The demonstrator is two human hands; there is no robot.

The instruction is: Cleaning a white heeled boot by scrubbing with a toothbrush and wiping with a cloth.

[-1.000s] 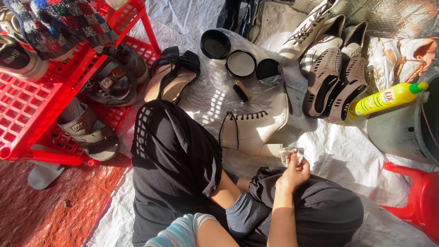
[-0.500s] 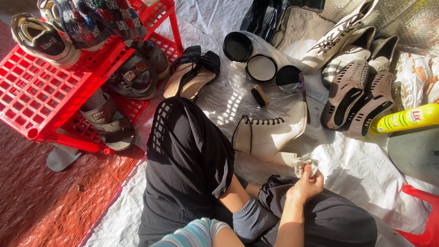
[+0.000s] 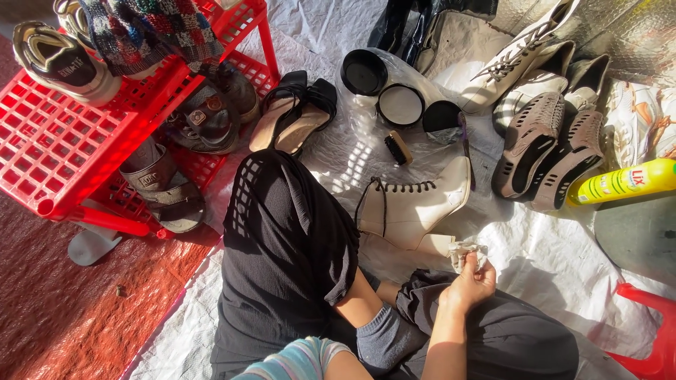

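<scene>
My right hand (image 3: pixel 470 285) is shut on a crumpled white cloth (image 3: pixel 465 252), right at the heel of a cream lace-up ankle boot (image 3: pixel 415 207). The boot lies on its side on a white plastic sheet (image 3: pixel 563 260), in front of my black-trousered knees. My left forearm runs in behind my left knee, and the hand itself is hidden there. Beyond the boot are a small brush (image 3: pixel 398 148), an open tin of pale polish (image 3: pixel 399 105) and two black round lids or tins (image 3: pixel 363 72).
A red plastic shoe rack (image 3: pixel 56 141) with sneakers and sandals stands at the left on a reddish mat (image 3: pixel 70 309). Black heeled sandals (image 3: pixel 292 112), grey woven shoes (image 3: pixel 549 141), white boots (image 3: pixel 521 60) and a yellow-green bottle (image 3: pixel 623 181) ring the sheet. A red stool (image 3: pixel 655 331) sits at the bottom right.
The view has swung a little to the left and down. My right hand stays by the boot's heel with the cloth in it. The boot has not visibly moved.
</scene>
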